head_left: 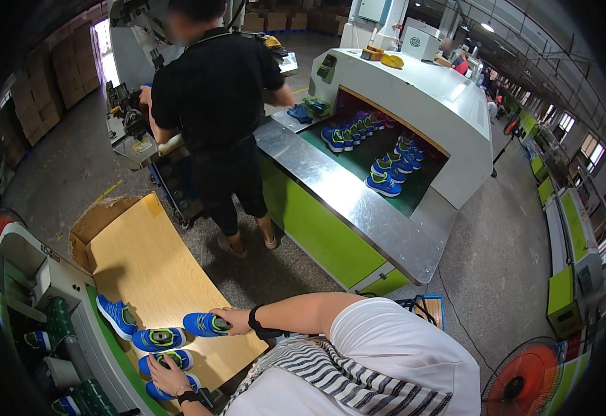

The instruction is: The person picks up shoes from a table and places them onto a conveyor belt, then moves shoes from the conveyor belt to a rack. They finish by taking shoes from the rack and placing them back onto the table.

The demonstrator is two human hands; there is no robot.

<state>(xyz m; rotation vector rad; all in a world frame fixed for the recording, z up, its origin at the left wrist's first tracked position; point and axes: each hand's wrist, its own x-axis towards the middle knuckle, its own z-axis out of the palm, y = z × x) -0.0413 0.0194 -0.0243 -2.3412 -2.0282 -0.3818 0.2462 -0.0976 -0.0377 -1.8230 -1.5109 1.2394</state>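
My right hand [233, 321] is closed round the heel of a blue sneaker [202, 324] with lime-green lining and a white sole. The shoe is over the wooden board [133, 246], its toe pointing left. Lower down, my left hand [168, 378] has its fingers closed on the collar of another blue sneaker [179, 358]. One more sneaker [180, 388] is beside that hand, partly covered by it. A sneaker [157, 339] sits just above my left hand, and a further sneaker [114, 316] stands at the board's left edge by a green belt [117, 353].
A person in black [213, 104] stands ahead at a machine [133, 128]. To the right, rows of sneakers [384, 184] are on the green conveyor of a white tunnel machine [414, 90] with a metal ledge [358, 211]. An orange fan [524, 378] stands at lower right.
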